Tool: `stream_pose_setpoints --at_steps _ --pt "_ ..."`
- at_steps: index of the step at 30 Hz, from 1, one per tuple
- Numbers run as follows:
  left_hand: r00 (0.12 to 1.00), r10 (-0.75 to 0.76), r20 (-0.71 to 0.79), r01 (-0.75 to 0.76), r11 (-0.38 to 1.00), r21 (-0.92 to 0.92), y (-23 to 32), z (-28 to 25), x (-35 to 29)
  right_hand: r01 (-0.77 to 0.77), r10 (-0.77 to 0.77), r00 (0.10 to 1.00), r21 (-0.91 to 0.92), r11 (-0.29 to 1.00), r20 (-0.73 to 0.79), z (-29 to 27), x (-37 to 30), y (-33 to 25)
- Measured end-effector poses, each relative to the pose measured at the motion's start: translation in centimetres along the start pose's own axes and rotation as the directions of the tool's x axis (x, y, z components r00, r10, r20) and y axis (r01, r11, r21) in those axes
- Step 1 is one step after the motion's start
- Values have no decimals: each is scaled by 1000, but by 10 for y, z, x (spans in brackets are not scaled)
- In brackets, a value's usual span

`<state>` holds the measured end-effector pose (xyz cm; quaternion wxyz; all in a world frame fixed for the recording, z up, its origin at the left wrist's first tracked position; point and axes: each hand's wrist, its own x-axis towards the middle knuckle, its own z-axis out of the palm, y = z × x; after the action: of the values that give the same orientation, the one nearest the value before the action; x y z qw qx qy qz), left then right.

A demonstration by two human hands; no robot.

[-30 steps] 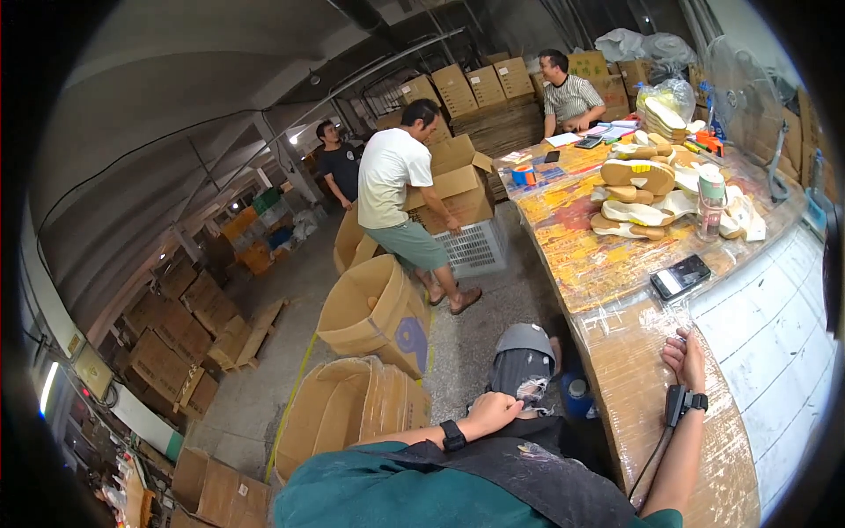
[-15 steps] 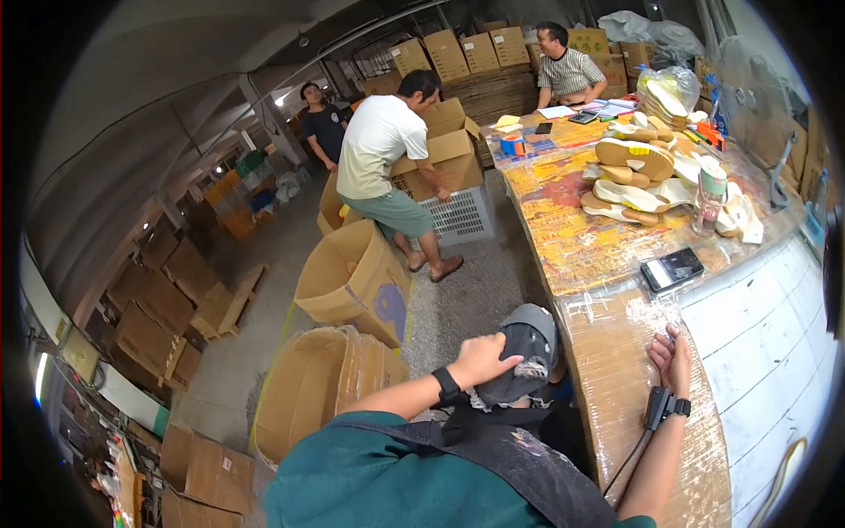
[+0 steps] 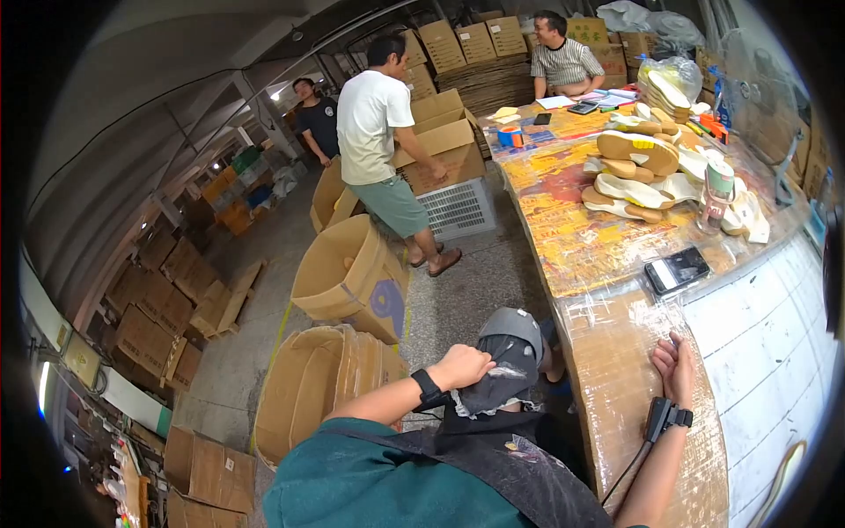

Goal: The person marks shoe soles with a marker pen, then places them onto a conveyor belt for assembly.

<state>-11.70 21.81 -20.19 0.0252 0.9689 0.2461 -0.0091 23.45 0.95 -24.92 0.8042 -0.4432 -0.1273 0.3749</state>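
Observation:
My left hand (image 3: 464, 366), a black band on its wrist, is closed against my dark, paint-marked trouser leg (image 3: 506, 380) near the grey knee. Whether its curled fingers pinch the cloth is hidden. On the right, my right hand (image 3: 676, 368) lies palm up on the cardboard-covered table edge (image 3: 616, 378), its fingers loosely bent and apart, with nothing in them. A small black device (image 3: 658, 418) with a cable is strapped at that wrist. Beyond this hand lies a smartphone (image 3: 676, 270) with its screen lit.
Shoe soles (image 3: 638, 154) are heaped on the patterned table beside a lidded cup (image 3: 716, 194) and a roll of blue tape (image 3: 510, 136). Open cartons (image 3: 348, 273) stand at left. A person in white (image 3: 374, 123) stands by a grey crate (image 3: 459, 209); two others are farther back.
My left hand has drawn its thumb in and closed, shifting slightly left with the knee. My right hand stays on the table edge. The person in white has straightened up from bending.

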Motion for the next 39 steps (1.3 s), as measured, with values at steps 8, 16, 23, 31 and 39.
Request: stream_pose_setpoints --at_steps 8,16,23,31,39 --pt "985 90 147 -88 996 -19 3 3 -53 5 -5 1000 -11 1000 -6 0 0 1" --pt "976 135 170 -116 987 -114 12 -2 -38 -3 2 999 -2 1000 -38 4 -5 -3" --pt "964 213 161 -201 976 -88 22 4 -19 12 -12 1000 27 1000 0 6 -4 -2" --pt "949 230 217 -208 971 -119 24 -2 8 7 -7 1000 28 1000 -25 7 -7 -3" --pt "951 123 283 -71 980 -188 20 -6 12 11 -10 1000 14 1000 -29 5 -6 -2"
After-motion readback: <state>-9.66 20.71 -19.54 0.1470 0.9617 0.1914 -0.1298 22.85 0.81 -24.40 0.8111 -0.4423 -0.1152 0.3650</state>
